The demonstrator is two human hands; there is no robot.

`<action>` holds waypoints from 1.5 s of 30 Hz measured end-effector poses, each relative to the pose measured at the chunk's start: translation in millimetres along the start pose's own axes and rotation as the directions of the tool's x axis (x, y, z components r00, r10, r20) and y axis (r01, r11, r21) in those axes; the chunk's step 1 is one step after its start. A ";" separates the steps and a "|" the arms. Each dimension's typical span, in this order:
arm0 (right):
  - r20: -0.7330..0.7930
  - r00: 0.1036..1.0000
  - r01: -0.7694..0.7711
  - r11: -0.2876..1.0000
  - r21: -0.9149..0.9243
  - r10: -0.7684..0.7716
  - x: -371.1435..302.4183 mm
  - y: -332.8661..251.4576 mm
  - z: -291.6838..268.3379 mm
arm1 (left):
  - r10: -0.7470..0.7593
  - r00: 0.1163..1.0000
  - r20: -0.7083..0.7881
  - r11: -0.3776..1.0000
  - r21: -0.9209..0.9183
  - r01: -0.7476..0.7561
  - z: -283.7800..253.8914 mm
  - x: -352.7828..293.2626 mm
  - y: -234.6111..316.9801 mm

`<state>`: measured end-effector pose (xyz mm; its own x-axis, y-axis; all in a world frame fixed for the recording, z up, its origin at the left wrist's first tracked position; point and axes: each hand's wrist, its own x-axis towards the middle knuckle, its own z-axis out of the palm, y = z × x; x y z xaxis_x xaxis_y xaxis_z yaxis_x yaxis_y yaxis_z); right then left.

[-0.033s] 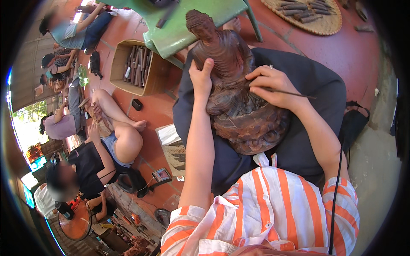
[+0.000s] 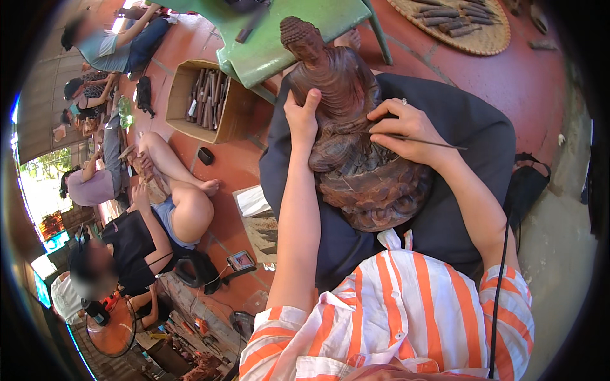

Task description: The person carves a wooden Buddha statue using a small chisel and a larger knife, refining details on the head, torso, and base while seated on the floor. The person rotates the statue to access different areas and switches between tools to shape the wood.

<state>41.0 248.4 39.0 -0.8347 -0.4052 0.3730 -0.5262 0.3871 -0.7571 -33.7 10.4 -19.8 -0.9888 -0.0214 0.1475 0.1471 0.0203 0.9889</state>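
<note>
Since the lap (image 2: 473,120) carries the statue (image 2: 346,133) between its edges, the left hand (image 2: 303,120) clasps one side — presumably steadying — while the right hand (image 2: 408,130) pinches a thin tool (image 2: 452,146).

Bright daylt, L opening (image 2: 46,176) blown out; grn seat (image 2: 260,63) shiny; edges bent, blk.

Has red floor tiles (image 2: 534,92) from middle to upper right, a green seat (image 2: 257,60) at top centre, a grey wall (image 2: 559,209) at right, daylight through an opening (image 2: 49,185) at left.
</note>
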 end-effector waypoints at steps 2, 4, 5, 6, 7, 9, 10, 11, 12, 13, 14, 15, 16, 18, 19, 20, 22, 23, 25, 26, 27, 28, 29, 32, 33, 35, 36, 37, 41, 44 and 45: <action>0.010 0.999 0.036 0.999 -0.031 -0.036 3.1 1.8 0.3 | -0.005 1.000 0.007 1.000 -0.002 0.005 -2.6 1.6 -0.8; 0.035 0.999 0.025 0.998 0.057 -0.027 0.8 14.3 -0.2 | 0.001 1.000 0.013 1.000 0.000 -0.001 -3.2 2.3 -2.3; 0.022 1.000 0.014 0.996 0.092 -0.016 -1.0 17.0 -0.5 | 0.006 1.000 0.010 1.000 -0.003 -0.006 -2.2 2.2 -1.3; 0.009 1.000 0.002 0.992 0.127 -0.004 -2.6 18.8 -1.0 | 0.010 1.000 0.008 1.000 -0.004 -0.010 -1.1 2.1 -0.3; -0.004 1.000 -0.009 0.987 0.163 0.009 -4.0 19.9 -1.6 | 0.015 1.000 0.006 1.000 -0.006 -0.015 0.1 2.3 0.7; 0.014 0.998 0.053 0.997 0.060 -0.054 -0.6 13.0 -1.7 | 0.010 1.000 0.007 1.000 0.002 -0.010 -1.3 1.7 -0.6; 0.025 0.996 0.084 0.996 0.009 -0.084 0.3 10.5 -1.8 | 0.007 1.000 0.008 1.000 0.006 -0.007 -1.8 1.7 -1.5; 0.028 0.996 0.080 0.997 0.020 -0.081 0.1 11.4 -2.0 | 0.009 1.000 0.007 1.000 0.004 -0.009 -1.4 1.9 -1.7; 0.030 0.997 0.076 0.997 0.031 -0.077 0.0 14.2 -2.0 | 0.011 1.000 0.007 1.000 0.001 -0.011 -0.9 2.2 -1.9; 0.032 0.997 0.072 0.997 0.042 -0.074 -1.2 16.7 -1.6 | 0.013 1.000 0.008 1.000 -0.001 -0.013 0.0 2.2 -2.4; 0.022 1.000 0.012 0.992 0.124 -0.015 -3.4 17.4 -1.7 | 0.019 1.000 0.006 1.000 -0.010 -0.019 -0.1 2.2 -1.7; -0.030 0.999 -0.023 0.987 0.159 0.028 -6.0 18.2 -5.1 | 0.026 1.000 0.004 0.999 -0.019 -0.026 0.5 1.9 -1.2; -0.080 0.994 -0.056 0.979 0.195 0.073 -8.7 18.5 -10.0 | 0.033 0.999 0.003 0.999 -0.029 -0.032 1.0 1.7 -0.7; -0.173 0.979 -0.071 0.979 0.190 0.105 -12.8 14.2 -23.1 | 0.019 1.000 -0.008 1.000 0.017 -0.019 -0.3 -0.1 2.1; -0.218 0.969 -0.070 0.978 0.195 0.113 -15.5 13.2 -27.4 | 0.013 1.000 -0.014 0.999 0.039 -0.012 -1.3 -1.2 3.5; -0.264 0.951 -0.100 0.968 0.230 0.161 -18.7 11.3 -30.3 | 0.010 1.000 -0.025 0.998 0.065 -0.008 -1.2 -0.9 4.4; -0.325 0.898 -0.168 0.914 0.370 0.297 -23.2 4.4 -33.3 | 0.005 0.999 -0.048 0.993 0.116 0.001 -1.2 -1.6 6.2; -0.333 0.860 -0.204 0.858 0.471 0.387 -23.5 -3.2 -32.8 | -0.003 0.998 -0.058 0.992 0.123 0.010 -2.2 -1.6 5.0; -0.342 0.800 -0.252 0.793 0.555 0.494 -25.9 -14.5 -30.0 | -0.018 0.997 -0.078 0.990 0.137 0.029 -4.4 -2.0 2.6; -0.354 0.784 -0.271 0.794 0.544 0.510 -26.9 -17.3 -27.8 | 0.009 0.997 -0.082 0.990 0.143 0.003 -5.1 -2.3 2.9; -0.366 0.768 -0.289 0.794 0.534 0.526 -28.2 -20.2 -25.6 | 0.018 0.995 -0.099 0.987 0.163 -0.001 -5.8 -3.0 3.2; -0.360 0.769 -0.277 0.783 0.557 0.528 -30.7 -24.0 -23.4 | 0.027 0.993 -0.115 0.983 0.182 -0.005 -6.4 -3.5 3.6; -0.364 0.772 -0.288 0.797 0.531 0.521 -34.9 -26.3 -20.8 | 0.029 0.991 -0.132 0.980 0.200 -0.002 -4.8 -6.6 4.9; -0.342 0.775 -0.249 0.754 0.608 0.532 -39.7 -40.4 -13.6 | 0.030 0.987 -0.158 0.964 0.264 0.013 -4.0 -8.0 12.3; -0.340 0.775 -0.237 0.745 0.623 0.532 -42.5 -44.3 -9.4 | 0.018 0.986 -0.165 0.961 0.276 0.029 -2.7 -9.7 15.3; -0.345 0.776 -0.204 0.727 0.656 0.529 -47.0 -49.8 -1.9 | 0.007 0.981 -0.195 0.943 0.328 0.059 -1.6 -15.5 22.9; -0.314 0.766 -0.204 0.675 0.709 0.561 -47.9 -55.7 0.2 | -0.016 0.980 -0.197 0.928 0.363 0.088 -1.0 -17.3 27.5; -0.310 0.758 -0.223 0.674 0.704 0.574 -49.3 -55.0 2.5 | -0.039 0.979 -0.199 0.911 0.397 0.117 0.2 -18.2 31.7; -0.496 0.750 -0.262 0.885 0.384 0.437 -50.4 -42.9 15.9 | 0.069 0.969 -0.239 0.872 0.487 0.058 -1.3 -21.6 34.5; -0.602 0.772 -0.200 0.977 0.074 0.204 -40.2 -34.6 17.9 | 0.234 0.946 -0.224 0.842 0.533 -0.082 2.6 -30.3 51.0; -0.580 0.780 -0.224 0.970 0.091 0.235 -36.7 -32.9 18.6 | 0.327 0.942 -0.079 0.736 0.646 -0.201 5.3 -33.4 60.0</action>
<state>92.0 235.1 40.3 -0.8687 0.2557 0.4241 -0.3084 0.3908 -0.8673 8.0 17.6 34.5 -0.8814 -0.0927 0.4632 0.2914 0.6651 0.6876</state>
